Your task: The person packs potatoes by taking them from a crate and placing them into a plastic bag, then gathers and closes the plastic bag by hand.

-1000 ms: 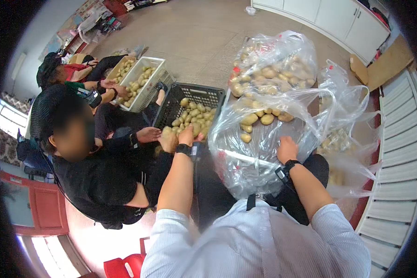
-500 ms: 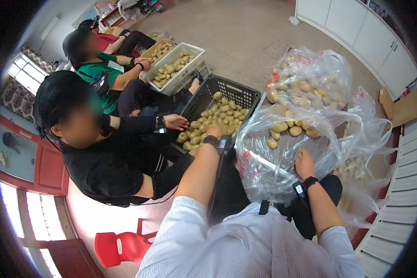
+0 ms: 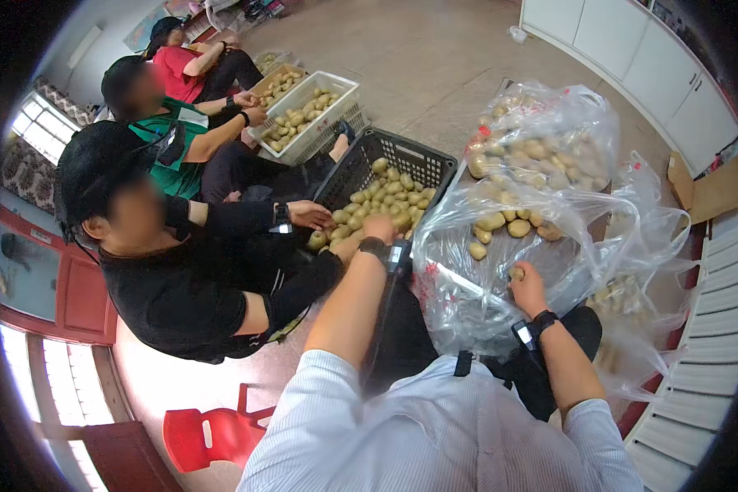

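Observation:
My left hand (image 3: 378, 227) is over the potatoes (image 3: 395, 197) in the black crate (image 3: 424, 156); its back faces me and its fingers are hidden. Closed fingers of my right hand (image 3: 530, 289) grip a small potato (image 3: 517, 273) above the clear plastic bag (image 3: 467, 316). Several loose potatoes (image 3: 518, 228) lie in the opening of this bag, just beyond my right hand. Close to my left hand, a co-worker's hand (image 3: 310, 215) reaches over the left edge of the same crate.
Behind the open bag stands another bag of potatoes (image 3: 549, 152). More bagged potatoes (image 3: 619, 299) are at my right. Co-workers sit along the left, beside a white crate (image 3: 348, 94) of potatoes. A red chair (image 3: 209, 439) stands at lower left.
My right hand has moved slightly left and up, and the potato in it now shows. My left hand stays over the crate. The farthest co-worker has leaned back.

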Motion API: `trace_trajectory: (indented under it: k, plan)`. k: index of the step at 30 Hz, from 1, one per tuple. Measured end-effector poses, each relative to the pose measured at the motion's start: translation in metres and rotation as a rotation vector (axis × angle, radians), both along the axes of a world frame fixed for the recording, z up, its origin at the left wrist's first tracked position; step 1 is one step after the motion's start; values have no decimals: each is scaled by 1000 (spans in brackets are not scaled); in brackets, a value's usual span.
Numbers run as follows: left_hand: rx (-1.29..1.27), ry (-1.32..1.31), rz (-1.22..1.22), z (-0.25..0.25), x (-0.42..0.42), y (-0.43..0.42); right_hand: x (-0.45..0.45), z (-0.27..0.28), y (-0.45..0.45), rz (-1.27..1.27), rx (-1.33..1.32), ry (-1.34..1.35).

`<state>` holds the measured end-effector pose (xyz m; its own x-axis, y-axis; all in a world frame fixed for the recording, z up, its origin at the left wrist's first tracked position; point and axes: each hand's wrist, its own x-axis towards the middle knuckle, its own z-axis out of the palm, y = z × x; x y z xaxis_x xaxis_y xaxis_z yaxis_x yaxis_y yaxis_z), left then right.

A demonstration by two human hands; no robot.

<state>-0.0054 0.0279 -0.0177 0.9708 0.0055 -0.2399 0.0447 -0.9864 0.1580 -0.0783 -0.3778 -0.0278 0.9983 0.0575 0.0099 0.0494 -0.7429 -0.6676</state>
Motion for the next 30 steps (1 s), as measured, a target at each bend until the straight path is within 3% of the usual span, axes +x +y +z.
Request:
trace_trajectory:
  k: [1,2,4,6,10,12,17,21,23,25,26,28,29,30]
  plan:
    - [-1,2,-2,-7,-1,0,0,3,3,-2,-1,2]
    - [-781,3,372,-15,-1,-4,3,5,7,-23,142,128]
    - [-1512,90,729,5,-2,-20,6,24,18,-63,280,247]
    - [-1554,116,752,15,-2,-32,6,46,36,9,360,324]
    - [-1549,288,709,21,2,-34,19,38,60,124,378,367]
    - [-1499,306,677,33,-2,-42,18,55,80,181,582,388]
    - [-1399,422,583,61,-6,-54,25,64,110,186,558,423]
    - [-1496,485,517,38,-2,-56,31,66,124,259,502,282]
    - [-1555,646,454,35,0,-64,34,67,131,319,514,214]
    - [-1492,617,200,39,-6,-69,36,85,138,311,606,410]
    - [-1350,426,-38,42,-10,-70,35,93,142,341,636,398]
    - [-1385,427,41,62,-13,-74,38,89,142,403,661,333]
    - [-1591,607,363,72,-14,-80,41,82,140,424,648,288]
    - [-1589,564,370,66,-15,-81,41,88,137,419,495,187]
